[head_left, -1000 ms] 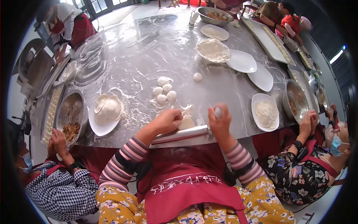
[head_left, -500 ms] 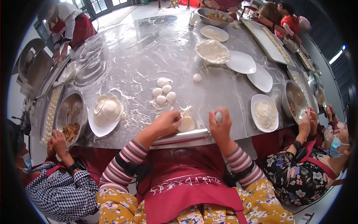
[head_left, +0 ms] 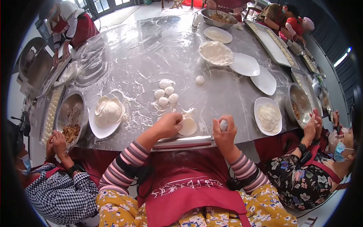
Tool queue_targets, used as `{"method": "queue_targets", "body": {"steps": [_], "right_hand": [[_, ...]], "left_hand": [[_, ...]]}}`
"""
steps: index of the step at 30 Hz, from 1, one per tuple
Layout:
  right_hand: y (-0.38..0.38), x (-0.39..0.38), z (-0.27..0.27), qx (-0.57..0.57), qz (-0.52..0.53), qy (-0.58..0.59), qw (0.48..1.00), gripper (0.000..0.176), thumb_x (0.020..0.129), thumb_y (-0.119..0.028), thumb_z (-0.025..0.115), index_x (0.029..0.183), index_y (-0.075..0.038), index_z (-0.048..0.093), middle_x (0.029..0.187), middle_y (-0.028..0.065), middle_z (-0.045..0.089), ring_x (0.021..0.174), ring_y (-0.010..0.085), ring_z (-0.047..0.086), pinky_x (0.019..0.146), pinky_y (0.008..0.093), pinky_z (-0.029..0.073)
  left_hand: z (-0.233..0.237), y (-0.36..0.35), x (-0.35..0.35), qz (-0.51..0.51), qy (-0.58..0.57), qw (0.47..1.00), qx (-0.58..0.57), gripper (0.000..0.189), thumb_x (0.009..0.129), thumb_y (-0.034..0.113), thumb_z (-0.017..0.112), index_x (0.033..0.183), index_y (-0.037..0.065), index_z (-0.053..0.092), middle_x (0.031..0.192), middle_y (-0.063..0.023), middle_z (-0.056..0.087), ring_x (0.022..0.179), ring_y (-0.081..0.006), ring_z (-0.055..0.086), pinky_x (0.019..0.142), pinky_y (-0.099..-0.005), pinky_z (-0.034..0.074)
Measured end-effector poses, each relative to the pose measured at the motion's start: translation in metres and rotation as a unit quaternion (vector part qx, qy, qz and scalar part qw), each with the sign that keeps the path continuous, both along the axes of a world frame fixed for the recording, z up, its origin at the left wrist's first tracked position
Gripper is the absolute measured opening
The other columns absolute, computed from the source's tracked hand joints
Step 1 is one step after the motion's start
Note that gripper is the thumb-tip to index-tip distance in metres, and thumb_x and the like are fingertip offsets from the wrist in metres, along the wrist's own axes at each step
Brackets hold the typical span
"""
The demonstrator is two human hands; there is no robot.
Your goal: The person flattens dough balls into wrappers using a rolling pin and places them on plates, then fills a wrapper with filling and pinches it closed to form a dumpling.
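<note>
My left hand [head_left: 168, 124] pinches the edge of a flat round dough wrapper [head_left: 188, 127] lying on the floured steel table [head_left: 151, 56] near its front edge. My right hand [head_left: 224, 132] is closed around the end of a small rolling pin [head_left: 223, 124], just right of the wrapper. Several small dough balls [head_left: 166, 94] sit in a cluster just beyond my hands, and one more dough ball [head_left: 200, 80] lies farther back.
A white plate of wrappers [head_left: 106, 115] and a filling bowl [head_left: 71, 117] lie left; another plate of wrappers [head_left: 268, 115] and a bowl [head_left: 300, 103] lie right. A flour dish [head_left: 216, 53], empty plates [head_left: 245, 63] and trays stand behind. Other people sit on both sides.
The wrapper has grown flatter and turned under my left hand. My right hand with the pin has drawn back toward the table's front edge.
</note>
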State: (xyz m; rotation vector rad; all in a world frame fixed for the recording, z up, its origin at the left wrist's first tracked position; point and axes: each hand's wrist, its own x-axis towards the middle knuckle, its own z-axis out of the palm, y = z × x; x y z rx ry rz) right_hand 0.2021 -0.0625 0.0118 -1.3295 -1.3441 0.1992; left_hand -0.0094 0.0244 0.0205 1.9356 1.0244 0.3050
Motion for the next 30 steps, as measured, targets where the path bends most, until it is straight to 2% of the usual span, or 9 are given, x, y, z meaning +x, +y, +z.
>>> {"method": "queue_targets", "body": {"steps": [5,6,13,15,19,23,25,28,30], "right_hand": [[0.076,-0.01,-0.003,0.053,-0.001,-0.035,0.998,0.02,0.077,-0.004,0.066,0.085,-0.004,0.047,0.064,0.0174,0.053,0.053,0.0371,0.054,0.046,0.0388,0.041],[0.084,-0.011,-0.003,0.061,0.011,-0.033,0.998,0.02,0.078,-0.004,0.066,0.086,-0.004,0.048,0.064,0.0179,0.053,0.054,0.0374,0.055,0.046,0.0389,0.041],[0.014,0.0,0.0,0.033,0.005,-0.046,0.998,0.021,0.077,-0.002,0.066,0.085,-0.004,0.047,0.063,0.015,0.052,0.052,0.0347,0.054,0.046,0.0372,0.041],[-0.007,0.001,-0.001,0.003,0.022,0.015,1.0,0.021,0.077,-0.002,0.066,0.084,-0.004,0.047,0.063,0.0138,0.051,0.051,0.0334,0.053,0.045,0.0367,0.041],[0.04,-0.004,-0.001,0.043,-0.013,-0.045,0.998,0.019,0.078,-0.005,0.066,0.085,-0.005,0.048,0.064,0.0168,0.053,0.051,0.0352,0.053,0.045,0.038,0.041],[0.081,-0.011,0.001,0.047,0.015,-0.028,0.998,0.02,0.077,-0.003,0.066,0.085,-0.005,0.048,0.063,0.0129,0.052,0.051,0.0298,0.053,0.047,0.0352,0.041],[0.076,-0.007,-0.005,0.072,-0.022,-0.088,0.993,0.02,0.078,-0.005,0.067,0.088,-0.005,0.049,0.069,0.0175,0.054,0.057,0.0372,0.054,0.05,0.0407,0.041],[0.037,0.005,-0.017,0.057,-0.035,-0.11,0.992,0.022,0.077,0.0,0.066,0.091,-0.003,0.049,0.073,0.016,0.053,0.06,0.0336,0.054,0.053,0.0381,0.043],[0.013,0.012,-0.029,-0.023,0.004,-0.004,1.0,0.019,0.079,0.0,0.064,0.087,-0.003,0.047,0.067,0.011,0.05,0.054,0.0247,0.053,0.049,0.0334,0.042]], "left_hand": [[0.012,0.002,0.017,-0.001,0.074,0.994,0.081,0.022,0.083,0.018,0.059,0.082,-0.003,0.059,0.072,-0.0205,0.06,0.066,-0.0307,0.059,0.062,-0.0354,0.046],[0.003,0.007,0.019,0.007,0.029,0.996,0.081,0.025,0.084,0.022,0.06,0.082,-0.003,0.059,0.072,-0.0216,0.06,0.067,-0.0325,0.059,0.063,-0.037,0.045],[-0.007,0.009,0.01,-0.016,0.039,0.994,0.096,0.018,0.082,0.014,0.057,0.082,-0.003,0.059,0.073,-0.0198,0.061,0.068,-0.0301,0.06,0.063,-0.0373,0.045],[0.0,0.004,0.001,-0.018,0.004,1.0,0.002,0.012,0.081,0.008,0.055,0.084,-0.003,0.059,0.076,-0.0165,0.063,0.07,-0.025,0.06,0.063,-0.036,0.046],[-0.004,-0.005,0.0,-0.02,-0.039,0.998,0.038,0.013,0.082,0.008,0.055,0.089,-0.003,0.059,0.077,-0.0153,0.063,0.072,-0.0225,0.06,0.064,-0.0348,0.046],[0.009,0.003,0.012,0.025,0.034,0.997,0.057,0.015,0.083,0.01,0.054,0.088,-0.003,0.06,0.079,-0.0185,0.063,0.074,-0.0254,0.061,0.067,-0.0359,0.047],[-0.001,0.004,0.012,0.028,0.056,0.997,0.038,0.017,0.081,0.014,0.056,0.087,-0.002,0.061,0.081,-0.0212,0.062,0.075,-0.0285,0.061,0.068,-0.0376,0.047],[-0.009,-0.006,0.01,0.026,0.061,0.992,0.109,0.017,0.078,0.016,0.059,0.082,0.0,0.061,0.078,-0.0211,0.06,0.073,-0.0299,0.06,0.067,-0.0387,0.046],[-0.005,-0.014,0.004,0.032,0.083,0.989,0.121,0.017,0.078,0.016,0.059,0.083,0.0,0.059,0.077,-0.0209,0.06,0.073,-0.0301,0.06,0.066,-0.0384,0.046]]}}
